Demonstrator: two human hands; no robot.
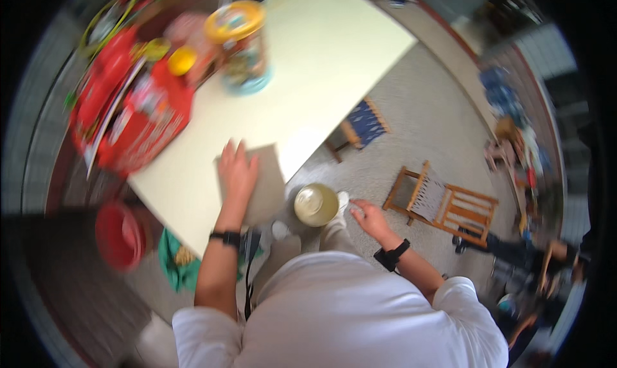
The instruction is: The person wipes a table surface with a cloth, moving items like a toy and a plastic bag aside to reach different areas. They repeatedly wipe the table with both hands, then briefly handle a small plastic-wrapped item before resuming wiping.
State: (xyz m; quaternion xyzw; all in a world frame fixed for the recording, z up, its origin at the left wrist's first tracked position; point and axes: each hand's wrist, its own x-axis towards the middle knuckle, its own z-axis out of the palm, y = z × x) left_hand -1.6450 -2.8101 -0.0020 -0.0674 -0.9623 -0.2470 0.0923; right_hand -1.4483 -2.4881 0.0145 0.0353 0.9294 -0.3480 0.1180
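Note:
My left hand (238, 172) lies palm down on a grey-brown cloth (265, 185), its fingers spread. The cloth rests on the white table (308, 103) and covers part of its near edge. Lower, between my feet, a pale round bucket (315, 205) appears to stand on the floor; something whitish shows inside it. My right hand (372, 219) hangs in the air to the right of the bucket, loosely curled with fingers apart and nothing in it. In the picture its fingertips come close to my white shoe (343, 200).
On the table are a clear jar with a yellow lid (241, 45) and a packed red bag (144, 122). A red bucket (120, 235) and green bag (176, 262) stand at left. A wooden folding chair (441, 204) and blue-seated stool (368, 122) are at right, with another person (520, 257) beyond.

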